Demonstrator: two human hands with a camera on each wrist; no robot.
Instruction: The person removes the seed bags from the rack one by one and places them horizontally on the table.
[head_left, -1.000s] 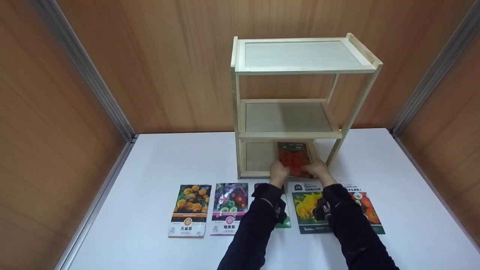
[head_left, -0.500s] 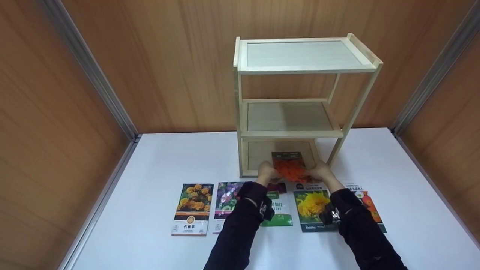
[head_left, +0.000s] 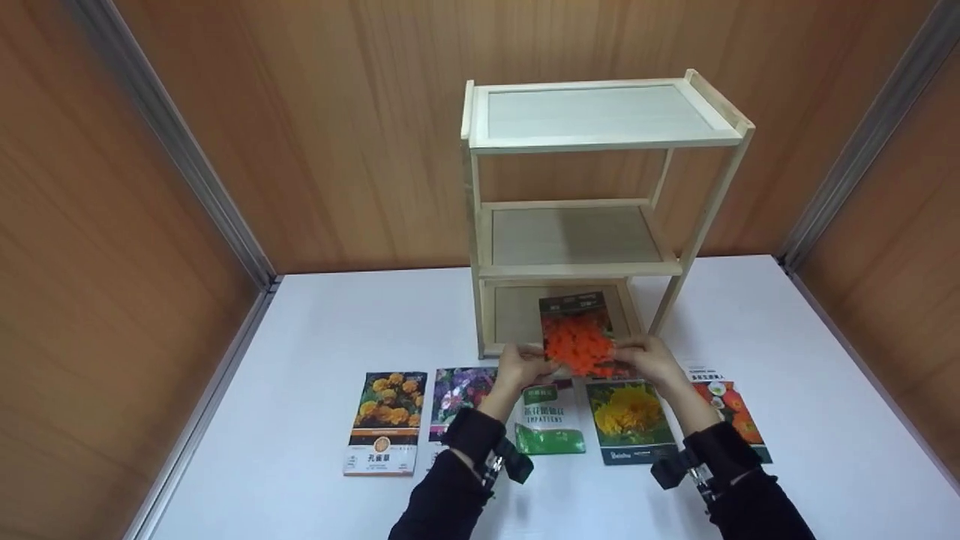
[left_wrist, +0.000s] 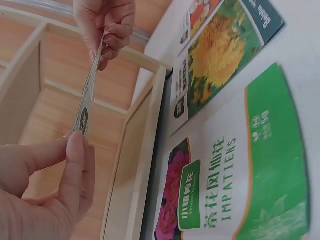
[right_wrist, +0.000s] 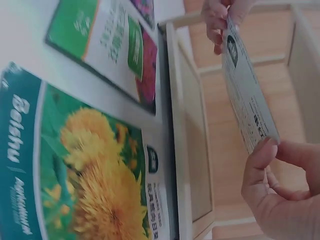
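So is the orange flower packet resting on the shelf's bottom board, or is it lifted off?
Apart. In the left wrist view the orange packet, pinched by the left hand and right hand, hangs clear of the shelf.

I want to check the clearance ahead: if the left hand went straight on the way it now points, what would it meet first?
Probably the wooden shelf: the left hand, pinching the orange seed packet, points at its bottom frame; depth is unclear.

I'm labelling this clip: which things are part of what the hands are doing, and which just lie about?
In hand:
- orange packet, pinched by left hand and right hand
- wooden shelf, just behind the packet

Lying about on the table:
- marigold packet
- purple packet
- green Impatiens packet
- yellow packet
- red packet
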